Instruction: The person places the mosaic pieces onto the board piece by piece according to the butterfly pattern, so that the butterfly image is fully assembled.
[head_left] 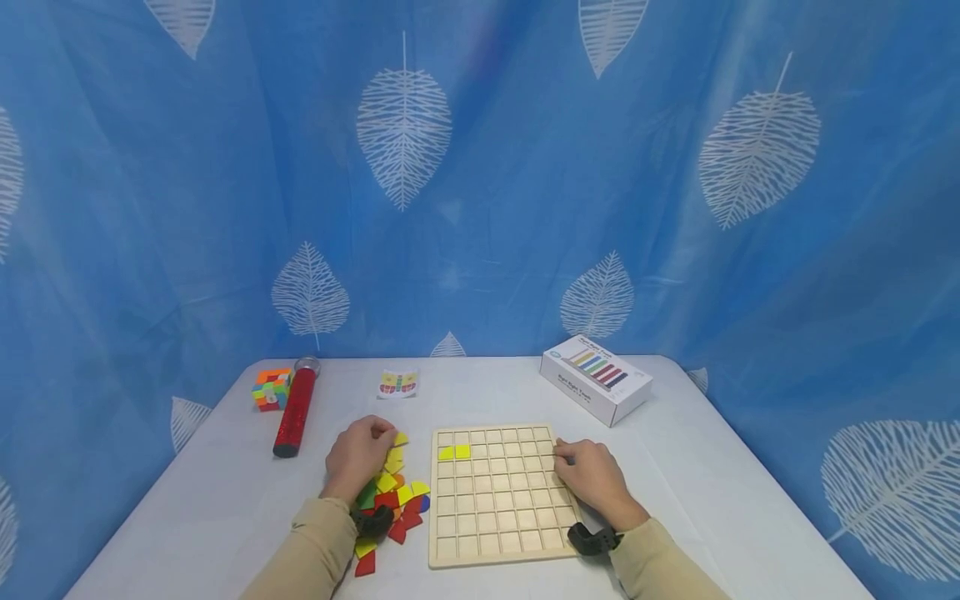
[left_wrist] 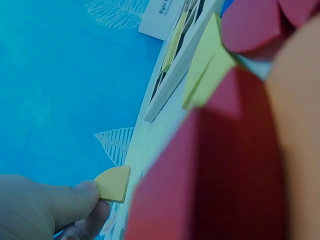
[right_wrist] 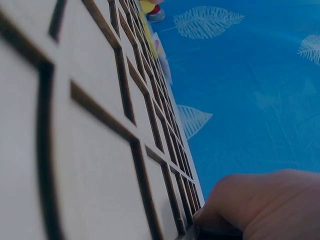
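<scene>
My left hand [head_left: 360, 457] pinches a yellow quarter-round tile [left_wrist: 114, 185] between thumb and fingers, above the left side of the table. Under and beside that wrist lies a loose pile of tiles [head_left: 386, 500] in red, yellow, green, orange and blue, partly hidden by the forearm. To its right is a flat wooden grid board [head_left: 483, 502]. Two yellow tiles [head_left: 462, 452], one rounded and one square, sit side by side in its second row at the left. My right hand [head_left: 596, 479] grips the board's right edge, thumb at the rim in the right wrist view.
A small picture card [head_left: 398, 384] with a coloured pattern lies behind the pile. At the back left, a red glittery tube [head_left: 296, 408] leans by a puzzle cube [head_left: 272, 389]. A white box [head_left: 596, 379] stands at the back right, before a blue leaf-print curtain [head_left: 510, 192].
</scene>
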